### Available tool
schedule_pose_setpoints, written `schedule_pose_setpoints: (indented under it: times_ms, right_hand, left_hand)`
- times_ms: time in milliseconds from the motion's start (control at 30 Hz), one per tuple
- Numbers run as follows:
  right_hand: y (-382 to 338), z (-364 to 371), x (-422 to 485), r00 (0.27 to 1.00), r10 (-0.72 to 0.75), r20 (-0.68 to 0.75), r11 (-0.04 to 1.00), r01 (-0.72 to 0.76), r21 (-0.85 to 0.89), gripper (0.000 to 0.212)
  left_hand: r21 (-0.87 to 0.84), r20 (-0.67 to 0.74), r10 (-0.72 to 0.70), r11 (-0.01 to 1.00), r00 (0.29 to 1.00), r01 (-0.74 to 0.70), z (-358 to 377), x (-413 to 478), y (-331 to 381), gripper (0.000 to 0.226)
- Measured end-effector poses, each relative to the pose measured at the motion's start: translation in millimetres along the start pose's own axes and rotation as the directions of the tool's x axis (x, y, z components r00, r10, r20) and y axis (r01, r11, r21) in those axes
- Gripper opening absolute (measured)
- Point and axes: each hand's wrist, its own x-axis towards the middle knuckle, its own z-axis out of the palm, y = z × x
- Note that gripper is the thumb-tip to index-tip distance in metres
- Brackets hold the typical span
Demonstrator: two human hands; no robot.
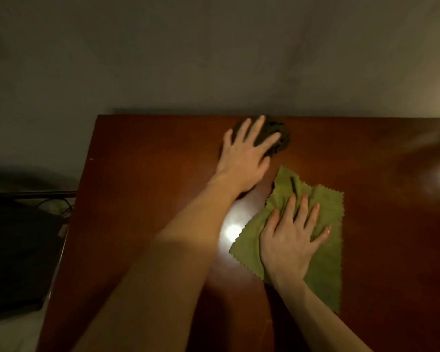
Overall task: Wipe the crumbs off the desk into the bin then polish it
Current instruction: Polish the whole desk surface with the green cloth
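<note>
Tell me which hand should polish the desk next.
Right, probably. The right hand lies flat on the spread green cloth mid-desk; the left hand presses a crumpled dark cloth at the far edge.

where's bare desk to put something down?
Free: desk left of the left hand; right strip beyond the green cloth. Crowded: centre, right hand flat on green cloth, left hand on dark cloth at back edge.
</note>
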Motion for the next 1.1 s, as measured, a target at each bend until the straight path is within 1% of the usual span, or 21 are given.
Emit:
schedule_pose_setpoints:
  times_ms: [67,100,133,167,200,267,333,367,433,467,500,533,600,667,700,767,833,900,1000,1067,1100]
  right_hand:
    - [-3.2,0.1,13.9,1.000,0.008,-0.029,1.000,-0.007,0.024,0.066]
    - [-5.4,-0.4,24.0,0.999,-0.020,-0.046,0.999,0.022,0.033,0.066]
    - [-8.9,-1.6,34.6,0.995,-0.079,-0.052,0.996,0.081,0.037,0.065]
    - [-14.6,-2.5,44.6,0.984,-0.175,-0.042,0.984,0.176,0.033,0.064]
    - [-21.7,-2.2,53.0,0.956,-0.293,-0.023,0.956,0.294,0.024,0.063]
    - [-38.3,-1.3,63.7,0.864,-0.504,0.020,0.864,0.504,0.014,0.061]
    - [-59.7,0.2,69.9,0.756,-0.653,0.050,0.758,0.652,0.026,0.059]
    - [-72.9,1.5,72.9,0.687,-0.724,0.064,0.690,0.723,0.043,0.058]
    - [-102.4,5.2,82.7,0.514,-0.853,0.094,0.521,0.850,0.083,0.055]
    - [-115.9,7.2,91.0,0.450,-0.887,0.104,0.459,0.884,0.089,0.054]
    - [-127.1,8.6,102.1,0.432,-0.895,0.110,0.442,0.892,0.093,0.053]
    - [-135.5,9.0,115.0,0.462,-0.880,0.109,0.472,0.876,0.097,0.054]
    - [-139.9,7.1,141.5,0.613,-0.783,0.102,0.621,0.778,0.091,0.059]
    - [-126.5,5.4,160.9,0.761,-0.639,0.111,0.769,0.636,0.063,0.063]
    - [-114.1,4.2,165.4,0.816,-0.567,0.115,0.823,0.565,0.053,0.063]
    - [-83.0,1.2,163.3,0.894,-0.435,0.112,0.901,0.433,0.042,0.064]
    - [-48.4,-2.8,147.1,0.926,-0.366,0.091,0.931,0.365,0.026,0.065]
    - [-14.7,-10.4,117.7,0.929,-0.363,0.074,0.932,0.363,0.014,0.065]
    - [27.7,-18.8,43.4,0.907,-0.410,0.097,0.911,0.412,0.002,0.062]
    - [42.1,-17.8,-22.7,0.868,-0.475,0.141,0.877,0.481,-0.006,0.062]
    - [39.9,-15.1,-57.7,0.846,-0.511,0.152,0.855,0.519,-0.009,0.062]
  left_hand:
    - [0.085,0.103,0.052,0.995,0.993,-0.061,3.9,21.2,5.7,0.052]
    - [0.111,0.120,0.055,0.991,0.991,-0.069,3.7,26.1,0.5,0.050]
    - [0.126,0.092,0.048,0.990,0.995,-0.060,1.4,27.1,-9.0,0.051]
    - [0.139,0.047,0.016,0.990,0.999,-0.022,-1.3,23.4,-22.5,0.053]
    - [0.143,0.011,-0.052,0.989,0.999,0.050,-4.3,15.3,-38.2,0.055]
    - [0.132,-0.051,-0.231,0.963,0.972,0.236,-10.1,-11.0,-75.0,0.050]
    - [0.137,-0.111,-0.374,0.912,0.921,0.387,-14.4,-44.6,-113.0,0.038]
    - [0.134,-0.135,-0.422,0.889,0.896,0.439,-16.0,-60.5,-129.8,0.034]
    - [0.113,-0.162,-0.486,0.855,0.859,0.506,-18.4,-86.5,-153.7,0.031]
    - [0.094,-0.179,-0.511,0.841,0.840,0.532,-18.3,-95.2,-159.4,0.030]
    - [0.079,-0.197,-0.533,0.828,0.823,0.555,-16.8,-101.2,-161.1,0.030]
    - [0.073,-0.218,-0.544,0.818,0.810,0.570,-14.1,-105.5,-160.1,0.031]
    - [0.083,-0.268,-0.520,0.827,0.811,0.557,-8.8,-110.3,-155.8,0.037]
    - [0.119,-0.295,-0.460,0.852,0.838,0.509,-7.8,-114.1,-152.4,0.046]
    - [0.148,-0.291,-0.426,0.865,0.857,0.480,-9.3,-116.1,-151.2,0.050]
    - [0.193,-0.267,-0.339,0.898,0.902,0.395,-11.3,-120.8,-146.0,0.055]
    - [0.184,-0.237,-0.245,0.939,0.940,0.290,-12.4,-125.8,-133.7,0.053]
    - [0.116,-0.213,-0.202,0.966,0.956,0.230,-13.7,-132.2,-111.6,0.050]
    - [-0.057,-0.189,-0.294,0.956,0.937,0.288,-11.4,-157.4,-69.0,0.047]
    - [-0.110,-0.157,-0.319,0.946,0.935,0.305,-8.3,-178.5,-49.8,0.046]
    - [-0.114,-0.150,-0.308,0.949,0.940,0.293,-7.0,-187.7,-45.9,0.045]
